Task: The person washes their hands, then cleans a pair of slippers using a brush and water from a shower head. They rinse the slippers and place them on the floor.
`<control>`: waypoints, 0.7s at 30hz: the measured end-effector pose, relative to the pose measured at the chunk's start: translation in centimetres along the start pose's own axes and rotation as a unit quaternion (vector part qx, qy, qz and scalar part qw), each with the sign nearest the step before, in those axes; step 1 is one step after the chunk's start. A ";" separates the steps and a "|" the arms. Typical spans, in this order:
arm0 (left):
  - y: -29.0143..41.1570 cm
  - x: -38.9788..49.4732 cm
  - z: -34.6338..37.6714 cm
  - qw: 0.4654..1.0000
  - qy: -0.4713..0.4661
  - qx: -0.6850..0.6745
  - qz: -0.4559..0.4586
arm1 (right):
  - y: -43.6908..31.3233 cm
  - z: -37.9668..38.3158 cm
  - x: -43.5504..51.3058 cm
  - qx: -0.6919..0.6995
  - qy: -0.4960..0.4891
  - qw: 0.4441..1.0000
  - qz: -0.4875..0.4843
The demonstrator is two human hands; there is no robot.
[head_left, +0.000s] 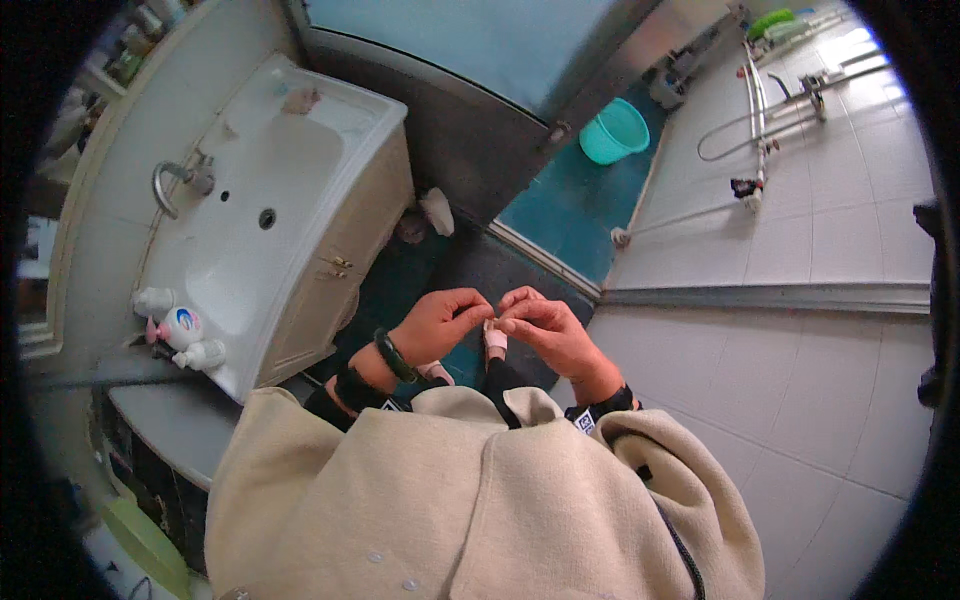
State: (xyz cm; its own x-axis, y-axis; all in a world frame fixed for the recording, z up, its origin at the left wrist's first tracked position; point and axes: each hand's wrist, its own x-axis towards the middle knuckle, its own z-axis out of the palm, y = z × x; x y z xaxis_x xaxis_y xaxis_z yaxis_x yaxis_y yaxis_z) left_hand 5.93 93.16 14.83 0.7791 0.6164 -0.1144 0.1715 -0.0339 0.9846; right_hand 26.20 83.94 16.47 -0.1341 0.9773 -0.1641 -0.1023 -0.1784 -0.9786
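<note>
My left hand [437,328] and my right hand [553,337] are raised in front of my body, fingertips almost meeting. On each hand the thumb is bent towards the index finger. Whether something tiny is pinched between them cannot be made out. A dark bangle [394,356] circles my left wrist, and black bands sit around both forearms. Below the hands are my feet, one in a light slipper or sock [495,336]. Left of me stands a white washbasin [232,247] with a chrome faucet [184,180]; neither hand touches it.
A pump bottle [182,328] and other white bottles stand on the basin's near corner. The vanity cabinet [337,277] is below. Ahead, a dark-framed glass door [450,112] stands beside a shower area with a turquoise bucket [613,133]. A raised threshold [544,255] crosses the floor. Tiled wall [787,375] rises right.
</note>
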 end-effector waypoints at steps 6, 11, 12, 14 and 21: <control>1.1 -1.3 1.3 0.998 0.045 -0.031 -0.036 | -0.7 2.0 2.4 -0.143 0.081 0.977 -0.135; 1.7 -2.7 0.0 0.990 0.122 0.074 0.006 | -1.9 1.4 2.5 -0.328 -0.034 0.937 -0.116; 1.8 -3.0 0.4 0.979 0.172 0.106 -0.001 | -2.1 1.3 1.8 -0.345 -0.067 0.925 -0.142; 1.8 -3.1 0.4 0.994 0.051 0.080 0.056 | -2.3 1.4 1.3 -0.218 -0.084 0.951 -0.204; 0.3 -3.3 2.4 0.983 0.108 -0.139 0.042 | -1.3 2.8 -0.1 -0.068 -0.007 0.983 -0.169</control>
State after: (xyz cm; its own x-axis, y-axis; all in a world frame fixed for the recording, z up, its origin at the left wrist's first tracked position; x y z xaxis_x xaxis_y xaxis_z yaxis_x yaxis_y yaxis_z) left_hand 4.87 89.26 15.21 0.6324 0.7741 -0.0292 -0.0834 0.1056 0.9909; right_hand 23.60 83.75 18.09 -0.1295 0.9761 0.1743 -0.0116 0.1743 -0.9846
